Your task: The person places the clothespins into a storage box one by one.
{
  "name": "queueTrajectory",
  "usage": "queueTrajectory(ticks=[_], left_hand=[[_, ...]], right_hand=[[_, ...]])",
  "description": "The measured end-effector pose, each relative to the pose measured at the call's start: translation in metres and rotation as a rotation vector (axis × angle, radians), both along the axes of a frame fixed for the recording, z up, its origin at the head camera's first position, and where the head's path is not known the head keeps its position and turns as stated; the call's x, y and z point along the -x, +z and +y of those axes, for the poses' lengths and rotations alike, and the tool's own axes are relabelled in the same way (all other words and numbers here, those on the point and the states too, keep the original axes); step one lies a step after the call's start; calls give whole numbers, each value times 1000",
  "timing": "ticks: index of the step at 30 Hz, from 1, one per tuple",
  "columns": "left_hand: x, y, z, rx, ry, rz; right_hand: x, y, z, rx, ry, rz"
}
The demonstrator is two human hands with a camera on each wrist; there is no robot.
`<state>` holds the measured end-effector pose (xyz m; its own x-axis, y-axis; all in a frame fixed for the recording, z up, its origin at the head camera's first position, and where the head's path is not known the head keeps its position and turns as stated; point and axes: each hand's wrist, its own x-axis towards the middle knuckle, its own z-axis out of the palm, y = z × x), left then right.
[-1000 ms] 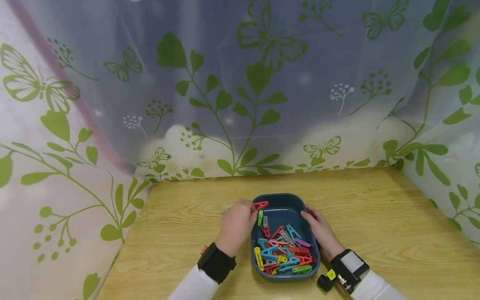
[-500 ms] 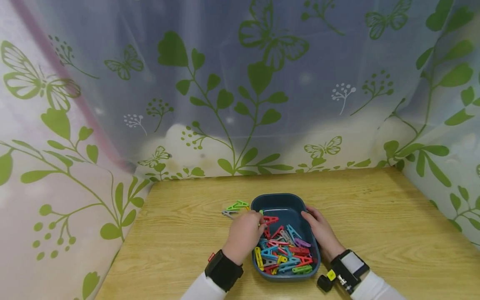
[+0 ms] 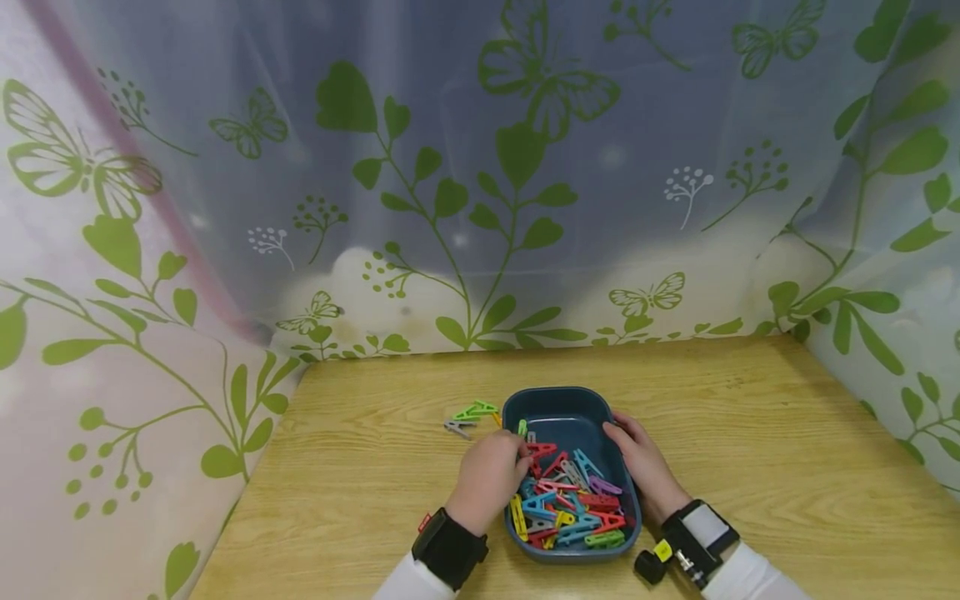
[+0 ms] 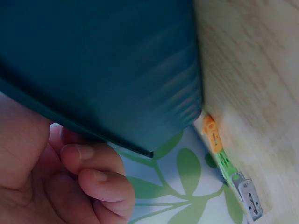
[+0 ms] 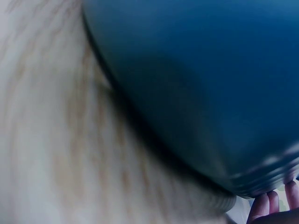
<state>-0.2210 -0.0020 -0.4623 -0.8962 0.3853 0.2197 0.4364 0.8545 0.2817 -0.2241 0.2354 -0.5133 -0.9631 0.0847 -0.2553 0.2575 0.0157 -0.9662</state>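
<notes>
A dark blue plastic basin (image 3: 572, 400) stands on the table, holding many mixed-colour clothespins (image 3: 577, 504) heaped mostly in its near half. My left hand (image 3: 489, 479) reaches over the basin's left rim and pinches a red clothespin (image 3: 543, 448) just inside it; the fingertips are partly hidden. In the left wrist view the curled fingers (image 4: 100, 182) show beside the rim, but the clothespin is out of sight. At the basin's right side, my right hand (image 3: 647, 458) grips the rim, thumb on top. Its fingers (image 5: 261, 205) show against the outer wall in the right wrist view.
Left of the basin, a green clothespin (image 3: 477, 411), a grey clothespin (image 3: 459, 427) and an orange clothespin (image 4: 213, 134) lie on the wooden table (image 3: 360, 467). Leaf-printed curtain (image 3: 420, 208) encloses the table at the back and both sides.
My left hand has moved nearer and to the right, carrying the red clothespin from the far left rim down into the basin. The clothespins on the table have come into view. My right hand stays put.
</notes>
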Motion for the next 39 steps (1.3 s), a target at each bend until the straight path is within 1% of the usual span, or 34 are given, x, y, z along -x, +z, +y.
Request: queueTrajectory(ticks=[8,19,29,39], left_hand=[[-1,-6,-2,-18,0,-16],[-3,-7,-1,-3,-2,-32],[-2,-12,0,8,-11,-12],[-1,-7,-1,-21,-19,-24]], right_hand=[[0,-2,0,-10,-3,-1],[-1,-4,0,-10,-2,-1],[-1,-3,1,-1,3,2],[0,-1,1,3,1,-3]])
